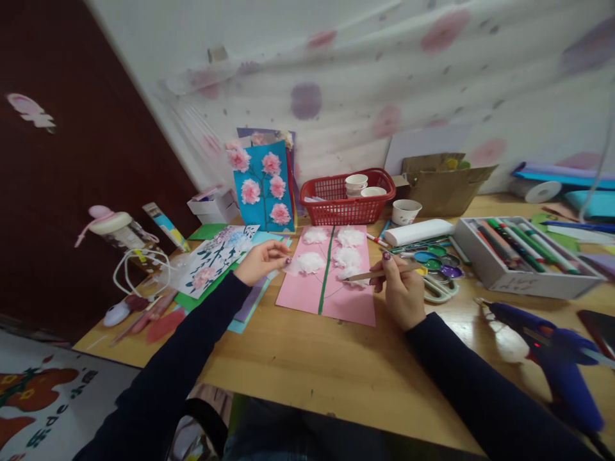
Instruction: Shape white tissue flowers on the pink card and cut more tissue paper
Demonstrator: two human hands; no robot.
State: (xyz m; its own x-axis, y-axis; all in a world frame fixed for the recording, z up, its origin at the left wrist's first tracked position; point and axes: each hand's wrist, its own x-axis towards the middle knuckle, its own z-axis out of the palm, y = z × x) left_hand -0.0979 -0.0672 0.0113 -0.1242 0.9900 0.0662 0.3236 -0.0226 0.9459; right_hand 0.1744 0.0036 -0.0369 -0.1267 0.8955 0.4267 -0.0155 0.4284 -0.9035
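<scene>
In front of me lies a pink sheet (300, 296) with a green stripe (327, 275) down its middle and thin pencil-like lines branching off. Several fluffy white paper flowers (308, 262) sit on both sides of the stripe. My right hand (403, 291) is closed around a wooden pencil (368, 276), whose pointed end reaches the lowest white flower on the right. At the sheet's left edge is my left hand (263, 261), thumb and fingers brought together. Something pale and thin shows by its fingertips; I cannot make out what it is.
Behind the sheet stand a blue card with pink flowers (262, 182) and a red basket (346, 208). To the right are a paint palette (435, 259), scissors (439, 291), a marker box (528, 282) and a glue gun (542, 339). A flower picture (211, 259) and bottle (120, 227) lie left.
</scene>
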